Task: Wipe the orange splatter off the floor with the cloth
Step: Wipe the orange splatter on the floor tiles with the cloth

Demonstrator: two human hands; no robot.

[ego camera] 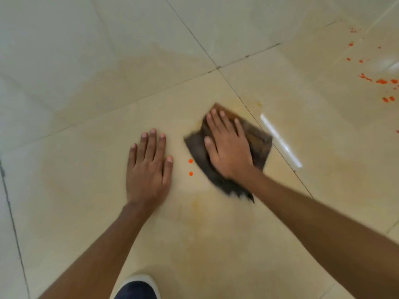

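A dark brown cloth (257, 139) lies flat on the beige tiled floor (86, 169). My right hand (226, 145) presses down on it with fingers spread. My left hand (149, 167) rests flat on the bare tile to the cloth's left, palm down, holding nothing. Two small orange drops (190, 167) sit on the tile between my left hand and the cloth. More orange splatter (381, 81) is scattered on the tile at the far right. A faint yellowish smear (194, 206) shows on the tile below the cloth.
Dark grout lines (218, 67) cross the floor between large tiles. A shoe tip (138, 287) with a white rim shows at the bottom edge. A bright light reflection (280, 141) streaks the tile right of the cloth.
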